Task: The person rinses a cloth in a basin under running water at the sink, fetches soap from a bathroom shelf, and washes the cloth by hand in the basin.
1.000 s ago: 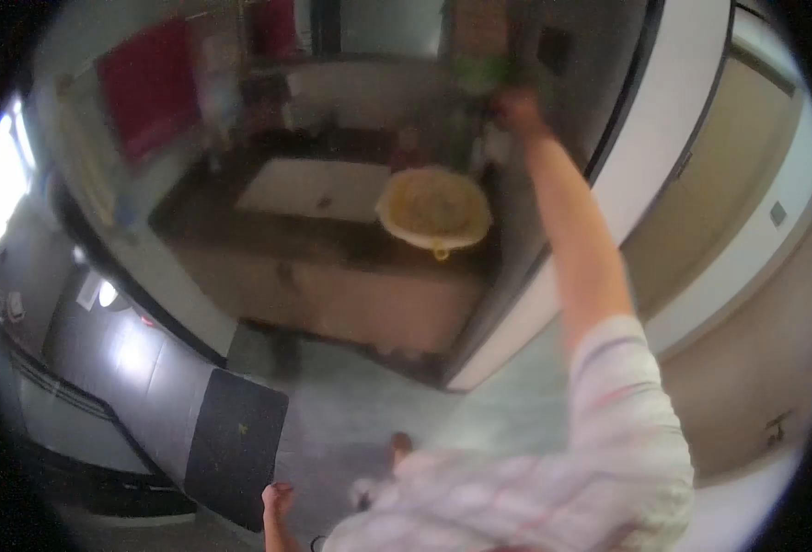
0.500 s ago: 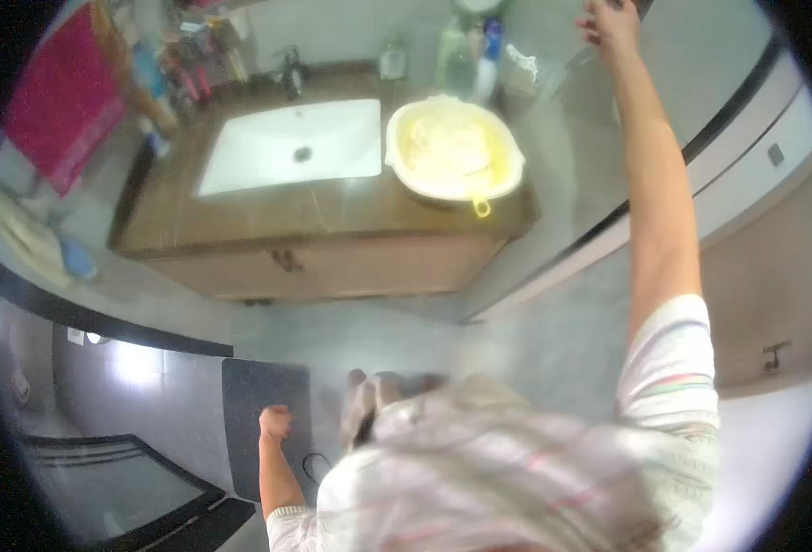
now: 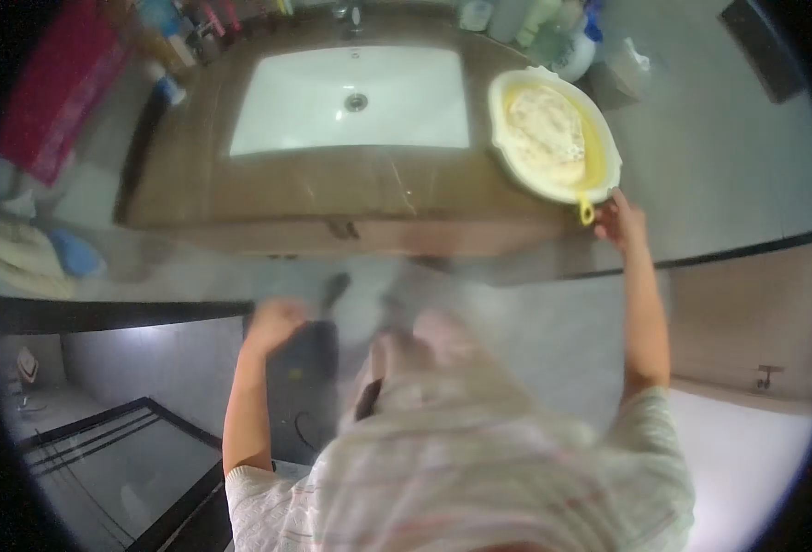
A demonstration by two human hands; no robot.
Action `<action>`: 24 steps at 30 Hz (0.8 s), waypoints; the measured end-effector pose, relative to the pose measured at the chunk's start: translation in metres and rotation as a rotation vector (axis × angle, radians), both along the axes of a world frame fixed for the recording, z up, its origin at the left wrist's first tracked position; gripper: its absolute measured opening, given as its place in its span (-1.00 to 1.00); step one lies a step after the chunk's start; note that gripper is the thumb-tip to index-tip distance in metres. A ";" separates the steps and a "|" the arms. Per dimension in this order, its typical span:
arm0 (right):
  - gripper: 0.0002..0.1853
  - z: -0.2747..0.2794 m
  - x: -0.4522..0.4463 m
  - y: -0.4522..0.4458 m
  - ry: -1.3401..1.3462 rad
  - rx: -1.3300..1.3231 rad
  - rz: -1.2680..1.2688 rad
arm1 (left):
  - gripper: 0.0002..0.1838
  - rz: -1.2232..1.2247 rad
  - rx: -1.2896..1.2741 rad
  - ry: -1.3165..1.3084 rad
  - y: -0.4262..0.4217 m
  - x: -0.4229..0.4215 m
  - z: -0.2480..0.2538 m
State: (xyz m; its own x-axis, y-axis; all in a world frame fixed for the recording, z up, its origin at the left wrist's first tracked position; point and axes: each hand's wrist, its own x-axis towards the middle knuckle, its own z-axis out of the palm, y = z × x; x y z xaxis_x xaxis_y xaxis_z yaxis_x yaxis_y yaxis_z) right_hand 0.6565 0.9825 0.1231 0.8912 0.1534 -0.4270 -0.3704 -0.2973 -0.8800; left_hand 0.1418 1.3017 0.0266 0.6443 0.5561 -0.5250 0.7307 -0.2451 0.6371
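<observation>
A white basin (image 3: pixel 507 147) with a wavy rim stands on the counter to the right of the sink. Inside it sits a yellow piece (image 3: pixel 595 147) whose loop handle (image 3: pixel 587 213) sticks out over the front rim. A pale, lumpy mass (image 3: pixel 544 129) fills the middle; I cannot tell what it is. My right hand (image 3: pixel 621 221) is at the basin's front right rim, beside the loop, with fingers apart and one fingertip at the edge. My left hand (image 3: pixel 279 322) hangs low in front of the counter, blurred, its fingers curled with nothing visible in them.
A white sink (image 3: pixel 351 129) is set into the brown counter (image 3: pixel 332 189). Several bottles (image 3: pixel 539 23) and a tissue pack (image 3: pixel 628 69) stand behind the basin. A pink towel (image 3: pixel 56 92) hangs at left. Below are cabinet fronts and a dark mat (image 3: pixel 300 377).
My right hand has come down from the upper right, where a dark panel is, to the basin's rim. My left hand has risen. The view has tilted down and shifted.
</observation>
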 end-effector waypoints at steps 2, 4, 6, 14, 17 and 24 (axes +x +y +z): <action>-0.52 -0.008 0.003 0.007 0.126 0.091 -0.014 | -0.75 -0.040 0.015 -0.109 0.000 0.032 -0.009; -0.55 -0.028 0.012 0.016 0.211 0.202 -0.022 | -0.73 -0.116 -0.028 -0.140 0.004 0.069 0.005; -0.58 -0.011 -0.027 0.010 0.238 0.313 -0.001 | -0.73 -0.146 -0.076 -0.185 -0.017 0.039 0.028; -0.64 -0.018 -0.064 0.056 0.326 0.397 0.101 | -0.73 -0.001 -0.058 -0.411 0.017 0.043 0.078; -0.63 0.021 -0.098 0.061 0.248 0.229 0.210 | -0.74 0.020 0.062 -0.464 0.018 0.072 0.110; -0.62 -0.048 -0.125 0.202 0.429 0.453 0.277 | -0.72 -0.096 0.660 -0.559 0.147 0.181 0.141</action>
